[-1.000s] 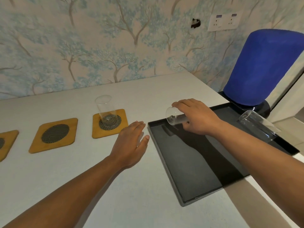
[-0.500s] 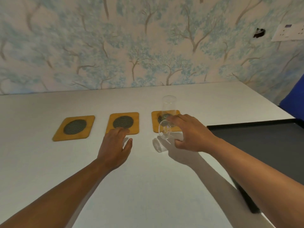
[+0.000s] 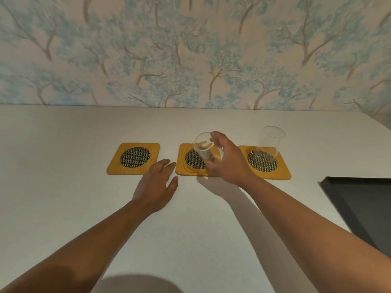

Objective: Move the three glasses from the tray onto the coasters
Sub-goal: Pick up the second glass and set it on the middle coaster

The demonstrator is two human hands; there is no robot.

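Note:
Three yellow wooden coasters with dark mesh centres lie in a row on the white table. A clear glass (image 3: 269, 142) stands upright on the right coaster (image 3: 281, 170). My right hand (image 3: 227, 159) grips a second clear glass (image 3: 204, 148), tilted with its mouth towards the upper left, just over the middle coaster (image 3: 184, 166). The left coaster (image 3: 135, 158) is bare. Flat on the table, fingers apart, my left hand (image 3: 155, 183) rests between the left and middle coasters, just in front of them. The third glass is out of view.
The black tray (image 3: 338, 199) shows only its left corner at the right edge of the view. A wall with tree-patterned wallpaper (image 3: 190, 49) runs along the back of the table (image 3: 63, 197).
My right hand carried the glass from the tray leftwards to above the middle coaster. My left hand slid left along the table. The view swung left, so most of the tray left the frame.

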